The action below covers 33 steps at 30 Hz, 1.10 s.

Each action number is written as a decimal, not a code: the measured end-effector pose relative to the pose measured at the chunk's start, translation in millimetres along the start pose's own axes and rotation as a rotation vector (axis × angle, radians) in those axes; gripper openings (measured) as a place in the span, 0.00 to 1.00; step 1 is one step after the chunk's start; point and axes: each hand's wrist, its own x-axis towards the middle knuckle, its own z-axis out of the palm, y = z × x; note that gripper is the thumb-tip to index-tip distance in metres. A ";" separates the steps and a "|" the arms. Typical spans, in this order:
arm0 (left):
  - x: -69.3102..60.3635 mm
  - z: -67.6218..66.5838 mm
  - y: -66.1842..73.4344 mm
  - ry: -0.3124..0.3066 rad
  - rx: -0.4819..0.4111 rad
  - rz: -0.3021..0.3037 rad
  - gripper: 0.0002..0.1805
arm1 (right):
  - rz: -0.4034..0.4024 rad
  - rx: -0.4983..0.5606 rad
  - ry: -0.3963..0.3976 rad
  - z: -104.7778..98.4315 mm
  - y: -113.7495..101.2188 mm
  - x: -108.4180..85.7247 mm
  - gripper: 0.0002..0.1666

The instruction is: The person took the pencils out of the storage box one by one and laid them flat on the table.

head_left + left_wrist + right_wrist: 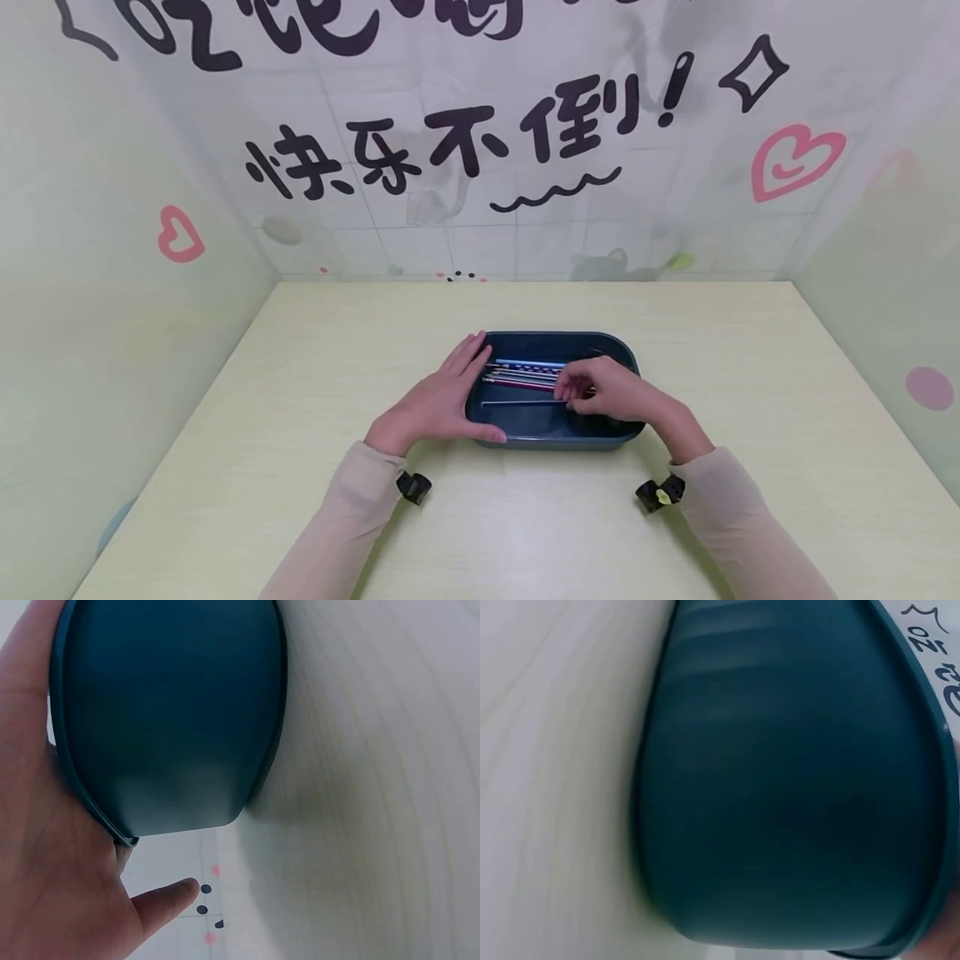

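A dark blue oval-ended tray (555,443) rests on the table, its side wall filling much of the left wrist view (172,720) and the right wrist view (780,787). Several pencils (521,383) lie side by side across it. Nearer its front wall is a thin dark pencil (521,404). My left hand (442,404) holds the tray's left end, fingers extended along the rim and thumb at the front corner. Over the right half, my right hand (611,390) has curled fingers and thumb pinching the dark pencil's right end. The right fingertips are hidden in the right wrist view.
The pale wooden table (300,375) reaches back to a white printed curtain (450,242) with black lettering and pink hearts. Similar curtains hang at both sides. A small black camera sits at each wrist, beside the beige sleeves.
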 end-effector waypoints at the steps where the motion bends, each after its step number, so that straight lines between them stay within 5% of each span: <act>1: -0.2 0.5 0.2 -0.001 0.000 -0.001 0.70 | -0.009 0.007 -0.004 -0.5 -0.4 -1.1 0.07; 9: 0.1 1.3 -0.2 -0.017 0.002 -0.005 0.70 | -0.086 0.057 0.008 -8.8 -11.6 -13.0 0.10; 18: -2.1 -2.0 -3.1 -0.026 0.011 -0.003 0.70 | -0.235 0.048 0.146 -22.3 -24.3 -33.4 0.15; 33: -17.9 -8.4 -12.4 0.008 -0.017 -0.030 0.69 | -0.384 0.036 0.326 -39.6 -8.0 -64.3 0.21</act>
